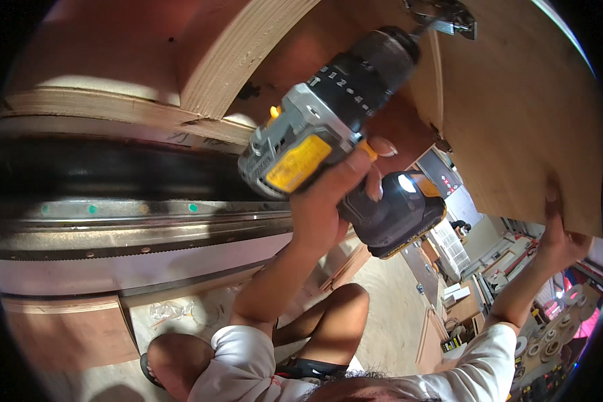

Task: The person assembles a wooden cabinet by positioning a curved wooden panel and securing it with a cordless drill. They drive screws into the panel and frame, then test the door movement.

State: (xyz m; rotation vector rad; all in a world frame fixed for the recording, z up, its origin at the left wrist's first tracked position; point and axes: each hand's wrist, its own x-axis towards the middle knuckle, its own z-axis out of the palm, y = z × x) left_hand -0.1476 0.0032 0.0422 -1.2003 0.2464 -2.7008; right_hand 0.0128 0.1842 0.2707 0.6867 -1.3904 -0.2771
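Note:
My left hand [328, 194] is wrapped round the grip of a cordless drill driver [342, 100], grey and black with yellow patches, a finger by its trigger. A dark battery pack [398, 214] sits at the base of the handle. The drill tilts up to the right, its bit reaching a metal hinge [452, 19] near the top edge; the exact contact is too small to tell. On the right, my right hand [559, 234] grips the lower edge of a wooden door panel [522, 114], thumb against its face.
Open wooden cabinet framing [241, 53] fills the upper left. Beneath it runs a long metal rail [161, 209] with a toothed edge. A plywood box [70, 335] stands lower left, near a clear plastic bag [171, 311]. Rolls of tape [549, 348] and tools crowd the lower right.

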